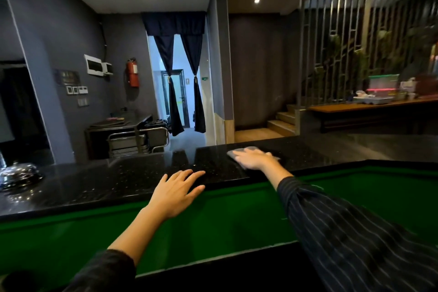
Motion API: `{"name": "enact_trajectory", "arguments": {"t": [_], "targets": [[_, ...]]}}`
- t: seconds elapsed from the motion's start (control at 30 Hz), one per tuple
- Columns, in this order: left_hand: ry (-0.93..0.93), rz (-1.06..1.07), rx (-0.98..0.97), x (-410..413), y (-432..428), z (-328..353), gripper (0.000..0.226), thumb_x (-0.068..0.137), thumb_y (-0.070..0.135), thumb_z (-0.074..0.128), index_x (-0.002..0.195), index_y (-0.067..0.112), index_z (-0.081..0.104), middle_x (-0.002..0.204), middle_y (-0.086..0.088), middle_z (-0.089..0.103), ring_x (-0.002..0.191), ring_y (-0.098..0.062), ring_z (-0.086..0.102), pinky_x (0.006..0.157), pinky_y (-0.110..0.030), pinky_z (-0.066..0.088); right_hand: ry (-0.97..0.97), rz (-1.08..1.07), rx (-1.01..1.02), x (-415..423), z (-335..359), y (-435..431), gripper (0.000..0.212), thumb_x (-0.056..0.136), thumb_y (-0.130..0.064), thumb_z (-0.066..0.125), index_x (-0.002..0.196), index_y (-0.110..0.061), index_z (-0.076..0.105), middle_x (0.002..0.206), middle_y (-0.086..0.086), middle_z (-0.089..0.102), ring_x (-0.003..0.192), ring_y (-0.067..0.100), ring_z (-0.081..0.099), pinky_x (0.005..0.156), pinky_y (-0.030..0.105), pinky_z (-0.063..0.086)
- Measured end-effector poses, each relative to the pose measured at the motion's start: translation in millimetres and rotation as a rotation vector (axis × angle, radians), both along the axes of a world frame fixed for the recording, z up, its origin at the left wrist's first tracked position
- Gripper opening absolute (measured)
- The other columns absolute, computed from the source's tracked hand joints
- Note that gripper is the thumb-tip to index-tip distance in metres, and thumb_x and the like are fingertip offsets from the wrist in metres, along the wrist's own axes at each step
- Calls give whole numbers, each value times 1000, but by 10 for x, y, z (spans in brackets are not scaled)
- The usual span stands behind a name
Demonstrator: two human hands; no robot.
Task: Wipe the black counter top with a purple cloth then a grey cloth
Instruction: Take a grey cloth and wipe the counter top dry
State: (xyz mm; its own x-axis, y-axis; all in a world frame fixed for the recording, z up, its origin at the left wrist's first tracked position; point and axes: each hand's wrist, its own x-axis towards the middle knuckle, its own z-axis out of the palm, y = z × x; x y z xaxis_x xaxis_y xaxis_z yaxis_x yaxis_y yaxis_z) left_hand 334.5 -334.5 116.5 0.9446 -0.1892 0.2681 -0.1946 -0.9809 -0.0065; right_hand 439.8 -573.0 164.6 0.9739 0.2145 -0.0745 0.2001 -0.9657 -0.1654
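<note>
A speckled black counter top (123, 178) runs across the middle of the head view. My right hand (254, 159) lies flat on a grey cloth (251, 149), pressing it onto the counter right of centre. Only the cloth's far edge and corners show around the fingers. My left hand (177, 193) rests palm down on the counter's near edge, fingers spread, holding nothing. No purple cloth is in view.
A green surface (213, 227) lies below the counter on my side. A shiny metal dome lid (20, 173) sits on the counter at far left. Beyond it are a steel cart (137, 140), a curtained doorway and a wooden bench with containers (384, 92).
</note>
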Motion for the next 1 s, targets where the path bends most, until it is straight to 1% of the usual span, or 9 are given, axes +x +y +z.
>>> {"name": "enact_trajectory", "arguments": {"t": [0.17, 0.3, 0.4, 0.5, 0.6, 0.7, 0.83, 0.9, 1.0], "targets": [[151, 19, -11, 113, -7, 96, 54, 90, 64, 19, 143, 53, 10, 159, 8, 15, 148, -17, 11, 118, -50, 11, 4, -185, -17, 541, -40, -60, 55, 100, -51, 20, 153, -39, 13, 164, 4, 7, 149, 34, 9, 117, 56, 7], [180, 28, 8, 126, 1, 87, 83, 64, 83, -3, 142, 56, 7, 160, 11, 12, 148, -15, 9, 119, -48, 11, 2, -65, -60, 817, -69, 733, 57, 95, -46, 33, 151, -37, 23, 161, 14, 15, 145, 43, 14, 111, 62, 12], [181, 42, 1, 86, -41, 117, 83, 68, 81, 4, 144, 50, 10, 160, 10, 12, 148, -15, 9, 119, -47, 11, -18, 210, -103, 753, -70, 1507, 61, 88, -48, 36, 147, -42, 26, 161, 10, 21, 144, 43, 21, 109, 67, 16], [209, 50, 19, 63, -58, 148, 96, 64, 84, 0, 147, 39, 15, 159, 9, 13, 147, -14, 12, 119, -48, 12, 0, 383, -62, 557, -43, 1908, 62, 96, -50, 34, 153, -32, 18, 162, 8, 17, 147, 35, 19, 115, 60, 13], [193, 52, -16, 76, -47, 133, 73, 77, 73, 10, 145, 47, 13, 159, 11, 13, 147, -14, 13, 119, -48, 11, 109, 487, -64, 804, -63, 1928, 65, 93, -63, 26, 152, -41, 12, 163, 5, 14, 149, 31, 14, 117, 60, 9], [183, 53, -11, 62, -46, 108, 79, 67, 78, 3, 142, 55, 11, 159, 13, 13, 147, -13, 11, 119, -45, 10, 82, 310, -15, 1190, -122, 1708, 70, 80, -68, 30, 148, -51, 20, 158, 5, 30, 146, 36, 22, 113, 66, 13], [152, 50, -5, 86, -17, 91, 82, 63, 81, -3, 141, 57, 9, 159, 15, 12, 147, -12, 9, 119, -43, 11, -33, 42, -38, 1227, -117, 1544, 63, 94, -53, 37, 152, -32, 25, 161, 15, 16, 145, 42, 14, 113, 63, 11], [153, 44, 1, 102, 1, 86, 98, 53, 88, -13, 143, 53, 9, 159, 15, 11, 148, -12, 9, 119, -44, 12, -18, 68, -55, 1062, -99, 1719, 61, 95, -51, 39, 151, -30, 26, 160, 19, 15, 144, 46, 13, 113, 63, 11], [174, 57, 24, 102, -14, 120, 128, 38, 91, -25, 147, 40, 18, 159, 12, 15, 147, -13, 13, 119, -44, 15, -9, 282, -23, 699, -69, 2005, 56, 98, -48, 33, 152, -34, 24, 161, 15, 15, 146, 44, 12, 115, 61, 10]]}}
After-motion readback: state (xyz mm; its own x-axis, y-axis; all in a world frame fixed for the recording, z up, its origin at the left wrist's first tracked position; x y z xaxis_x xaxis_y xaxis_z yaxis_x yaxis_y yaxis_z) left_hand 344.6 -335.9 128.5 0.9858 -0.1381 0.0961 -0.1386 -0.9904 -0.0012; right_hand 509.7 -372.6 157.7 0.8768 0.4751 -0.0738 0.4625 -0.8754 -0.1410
